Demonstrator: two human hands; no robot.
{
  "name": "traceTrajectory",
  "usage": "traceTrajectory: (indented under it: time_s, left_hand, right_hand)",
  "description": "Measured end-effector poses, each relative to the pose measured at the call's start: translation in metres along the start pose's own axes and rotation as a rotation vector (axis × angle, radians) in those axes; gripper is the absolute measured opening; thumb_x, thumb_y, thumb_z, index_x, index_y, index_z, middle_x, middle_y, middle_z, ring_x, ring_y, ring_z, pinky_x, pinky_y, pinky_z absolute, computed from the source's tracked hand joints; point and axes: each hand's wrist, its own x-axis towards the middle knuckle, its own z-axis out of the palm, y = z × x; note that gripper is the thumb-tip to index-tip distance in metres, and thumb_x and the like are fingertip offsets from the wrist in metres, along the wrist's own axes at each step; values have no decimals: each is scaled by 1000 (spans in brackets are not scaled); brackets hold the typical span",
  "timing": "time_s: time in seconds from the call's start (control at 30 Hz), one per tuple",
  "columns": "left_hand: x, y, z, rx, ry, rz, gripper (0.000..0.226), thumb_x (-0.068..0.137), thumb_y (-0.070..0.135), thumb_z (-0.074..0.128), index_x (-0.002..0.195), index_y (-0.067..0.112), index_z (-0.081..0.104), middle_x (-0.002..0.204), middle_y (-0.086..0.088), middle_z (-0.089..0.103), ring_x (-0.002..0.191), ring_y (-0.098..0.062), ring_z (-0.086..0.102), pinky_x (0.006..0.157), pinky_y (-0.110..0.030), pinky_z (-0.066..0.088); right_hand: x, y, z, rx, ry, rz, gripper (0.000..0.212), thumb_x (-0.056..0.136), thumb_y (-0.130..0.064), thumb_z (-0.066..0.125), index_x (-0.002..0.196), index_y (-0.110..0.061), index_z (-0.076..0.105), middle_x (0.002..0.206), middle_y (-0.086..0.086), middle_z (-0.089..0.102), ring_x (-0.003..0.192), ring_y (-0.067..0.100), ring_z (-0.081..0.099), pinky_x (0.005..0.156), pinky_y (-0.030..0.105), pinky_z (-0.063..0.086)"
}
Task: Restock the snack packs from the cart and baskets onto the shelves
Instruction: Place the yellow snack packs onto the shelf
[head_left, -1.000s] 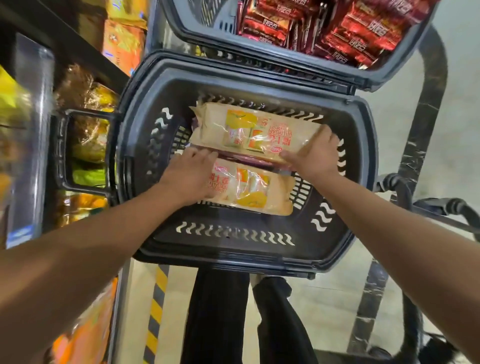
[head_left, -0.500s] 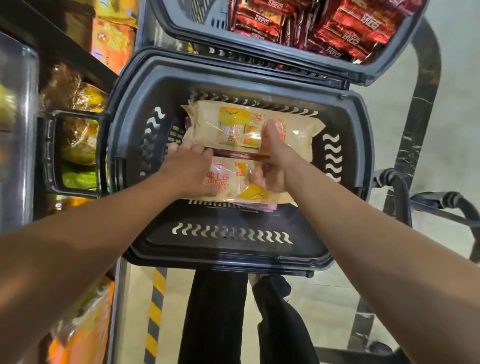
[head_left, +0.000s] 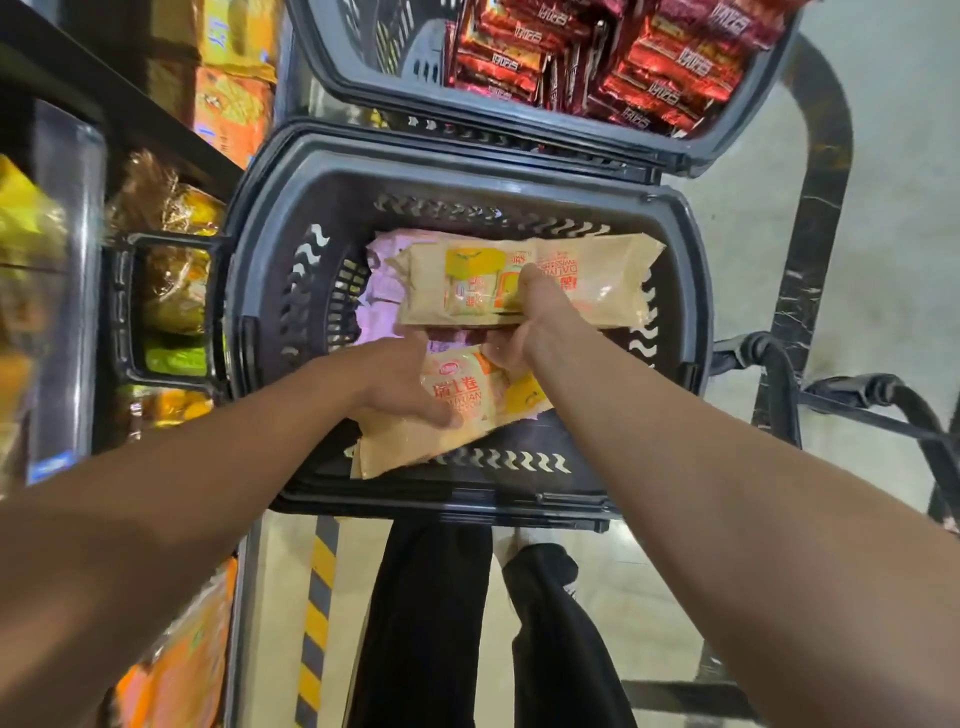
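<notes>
Head view. Dark grey plastic basket with wavy slots sits at frame centre; you reach into it with both bare arms.

Your right hand pinches the upper tan snack pack with a yellow and red label: thumb on its top face, fingers curled under its near edge. That pack lies across the basket's 12 o'clock half, long side running 9 to 3 o'clock, raised above the pale pink packs beneath it.

Your left hand grips the lower tan snack pack with red characters, thumb over the top, fingers wrapped round the underside. This pack sits toward the basket's 6 o'clock wall, tilted, its 7 o'clock corner over the rim slots. The two packs lie just beside each other; touching or not, cannot tell.

At 12 o'clock, a second grey basket holds a heap of red foil snack packs.

At 9 o'clock, dark store shelves hold orange and yellow bags, blurred.

At 3 o'clock, black cart handles over pale floor.

At 6 o'clock, your black trouser legs, a yellow-and-black striped floor strip to their 9 o'clock.
</notes>
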Motion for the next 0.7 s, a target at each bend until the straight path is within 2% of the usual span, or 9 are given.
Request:
traceTrajectory:
  time_s: [0.03, 0.1, 0.2, 0.33, 0.4, 0.43, 0.47, 0.57, 0.7]
  left_hand:
    - [-4, 2, 2, -43, -19, -23, 121, 68, 74, 79, 156, 14, 22, 152, -4, 44, 130, -25, 49, 87, -31, 40]
    - [-17, 9, 2, -107, -31, -58, 121, 72, 73, 76, 160, 15, 17, 157, -4, 40, 126, -24, 48, 84, -29, 38]
    - [-37, 11, 3, -230, -31, -92, 108, 72, 75, 75, 153, 18, 32, 146, -2, 49, 110, -18, 50, 76, -27, 43]
    - [-82, 7, 8, -362, 30, -140, 106, 58, 81, 80, 140, 21, 47, 133, 1, 56, 109, -17, 59, 81, -31, 52]
    - [-109, 12, 12, -505, 94, -159, 62, 69, 60, 87, 111, 25, 60, 110, 1, 65, 89, -9, 61, 67, -16, 53]
    - [-123, 15, 17, -589, 135, -184, 40, 78, 43, 86, 99, 24, 57, 97, 3, 62, 78, -5, 56, 55, -10, 48]
    - [-136, 20, 21, -647, 162, -195, 35, 84, 31, 84, 96, 21, 53, 90, 6, 57, 74, -4, 53, 48, -10, 45]
    - [-164, 25, 36, -843, 266, -207, 65, 79, 36, 88, 122, 14, 43, 98, 3, 55, 81, -13, 57, 53, -29, 48]
    - [-199, 39, 60, -956, 408, -247, 74, 76, 43, 88, 126, 18, 40, 102, 4, 55, 86, -14, 56, 66, -37, 50]
  right_hand:
    - [-1, 3, -6, -8, 14, -18, 46, 90, -47, 73, 123, -16, 62, 100, 8, 73, 71, 26, 69, 36, 35, 51]
    - [-4, 8, -20, -1, 31, -63, 49, 89, -47, 74, 125, -16, 61, 101, 8, 74, 78, 26, 72, 40, 37, 54]
    - [-12, 11, -48, 24, 38, -154, 48, 87, -48, 73, 122, -17, 61, 99, 9, 76, 75, 24, 74, 61, 43, 60]
    - [-41, 9, -94, 76, -29, -257, 47, 85, -49, 76, 117, -17, 64, 89, 7, 76, 63, 21, 69, 67, 44, 62]
    - [-64, 4, -117, 126, -58, -315, 40, 87, -43, 77, 114, -16, 64, 87, 7, 77, 58, 19, 69, 65, 39, 60]
    - [-76, 2, -128, 135, -65, -345, 39, 87, -40, 77, 115, -16, 65, 90, 7, 77, 59, 19, 70, 62, 37, 58]
    - [-88, -1, -137, 129, -62, -372, 42, 86, -39, 77, 118, -14, 66, 93, 7, 77, 60, 19, 69, 58, 34, 57]
    - [-117, -4, -162, 57, -49, -433, 42, 81, -38, 77, 113, -12, 67, 82, 7, 68, 55, 18, 64, 50, 28, 51]
    - [-151, -4, -188, -41, -94, -508, 29, 79, -33, 75, 100, -16, 66, 71, 4, 63, 63, 21, 62, 55, 30, 50]
